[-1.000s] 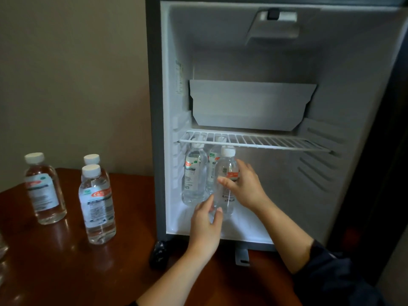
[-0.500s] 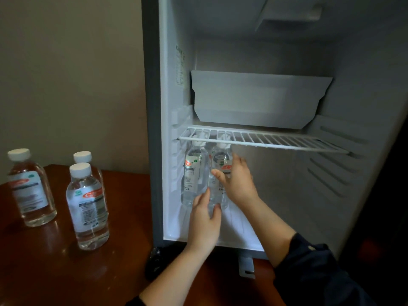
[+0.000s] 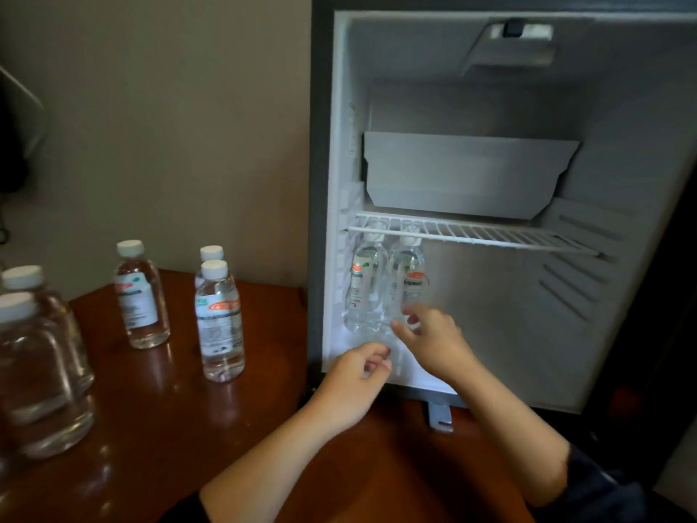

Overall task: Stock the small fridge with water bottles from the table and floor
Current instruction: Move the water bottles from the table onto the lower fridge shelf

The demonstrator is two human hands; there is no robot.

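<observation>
The right hand point(image 3: 433, 341) reaches into the lower compartment of the small white-lined fridge point(image 3: 318, 183); its grip is slack, fingers spread and loosely bent, holding nothing, the fingertips point(image 3: 412, 318) just beside the base of the right-hand clear plastic water bottle point(image 3: 406, 285), though blur hides whether they touch; the left hand point(image 3: 354, 375) hangs nearer, at the fridge's front lip, its grip closed, fingers curled into the palm with nothing in them. That bottle, white-capped with an orange-and-white label, stands upright on the fridge floor at the far left; a second like bottle point(image 3: 364, 292) stands touching it on the left, against the side wall; both caps sit just under the white wire shelf point(image 3: 490, 235). Above the shelf a grey folded panel point(image 3: 467, 175) leans on the back wall. To the left, on the glossy reddish-brown wooden worktop point(image 3: 158, 428), more clear bottles wait upright; one point(image 3: 220, 322) stands near the fridge with another point(image 3: 211, 254) just behind it, a third point(image 3: 140, 296) further left, and two blurred ones point(image 3: 37, 371) at the near left edge. A dark sleeve point(image 3: 603, 496) covers the right upper arm.
</observation>
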